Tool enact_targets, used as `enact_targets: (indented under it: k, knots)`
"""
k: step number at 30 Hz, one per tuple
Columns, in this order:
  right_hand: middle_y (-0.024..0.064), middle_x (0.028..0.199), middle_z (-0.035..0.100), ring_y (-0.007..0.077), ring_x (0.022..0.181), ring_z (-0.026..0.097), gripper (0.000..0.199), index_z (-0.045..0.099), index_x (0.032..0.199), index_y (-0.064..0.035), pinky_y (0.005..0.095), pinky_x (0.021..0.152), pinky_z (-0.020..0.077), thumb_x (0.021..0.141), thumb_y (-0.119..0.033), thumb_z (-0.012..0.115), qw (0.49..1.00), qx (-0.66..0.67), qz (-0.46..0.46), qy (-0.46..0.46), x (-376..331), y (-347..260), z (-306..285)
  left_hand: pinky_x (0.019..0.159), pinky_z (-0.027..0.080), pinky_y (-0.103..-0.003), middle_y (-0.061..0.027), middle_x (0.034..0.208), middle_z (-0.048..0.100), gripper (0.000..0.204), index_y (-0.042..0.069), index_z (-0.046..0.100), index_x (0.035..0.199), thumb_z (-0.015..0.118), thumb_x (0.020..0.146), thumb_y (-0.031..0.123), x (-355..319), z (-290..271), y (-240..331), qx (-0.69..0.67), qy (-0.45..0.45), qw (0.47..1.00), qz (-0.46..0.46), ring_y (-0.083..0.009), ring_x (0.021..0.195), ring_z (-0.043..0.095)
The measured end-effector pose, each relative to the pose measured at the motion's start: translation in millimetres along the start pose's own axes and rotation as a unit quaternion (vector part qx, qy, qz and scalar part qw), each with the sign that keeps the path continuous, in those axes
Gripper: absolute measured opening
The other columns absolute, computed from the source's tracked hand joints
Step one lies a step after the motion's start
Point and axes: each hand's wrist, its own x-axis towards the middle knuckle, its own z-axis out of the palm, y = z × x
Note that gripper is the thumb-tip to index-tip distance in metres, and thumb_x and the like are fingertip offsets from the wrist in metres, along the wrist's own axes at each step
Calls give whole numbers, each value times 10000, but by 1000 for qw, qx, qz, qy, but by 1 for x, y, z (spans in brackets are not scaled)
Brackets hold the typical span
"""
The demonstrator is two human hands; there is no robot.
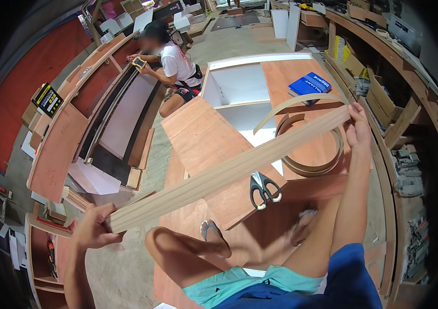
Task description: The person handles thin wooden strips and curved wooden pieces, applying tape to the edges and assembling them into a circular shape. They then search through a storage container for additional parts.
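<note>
A long strip of wood-grain edge banding [229, 167] stretches slantwise across the view, low at the left and higher at the right. My left hand [95, 224] is closed round its near left end. The far right end is pinched between the fingers of my right hand [358, 126]. Beyond the strip, a loose coil of the same banding [340, 147] rests on a plywood panel, with a curved length rising from it. Black-handled scissors [264, 191] lie on a plywood board [203, 139] just below the strip.
A blue record book [309, 85] lies on the panel of a white-lined cabinet [239, 85]. At the left, a co-worker [177, 64] crouches by a long wooden frame [59, 149], holding a small yellow-edged object. Shelves with boxes [383, 103] run along the right.
</note>
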Motion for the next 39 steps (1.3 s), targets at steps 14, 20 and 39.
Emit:
enact_targets:
  k: [14,20,39]
  knots:
    - [77,1069,665,154,951,618,649,586,1358,-25,336,891,517,1085,-586,408,983,-142,1,-117,-92,-49,39,741,486,-224,18,856,707,390,-18,705,1044,818,681,74,-33,-68,30,-130,104,981,101,-46,779,595]
    - [127,1343,618,230,1182,613,894,531,1459,-15,394,1055,455,1008,-762,339,950,-204,-138,-192,-164,-107,82,615,483,-283,-39,707,644,307,0,653,919,847,758,175,-28,-57,80,-120,13,988,95,-85,653,586]
    - [157,846,635,371,791,688,623,605,875,3,451,669,565,877,-618,658,589,-444,-467,-488,-328,-109,222,757,506,-298,-83,958,630,654,-61,546,1176,853,658,194,-23,-25,110,-91,-95,987,95,-142,850,603]
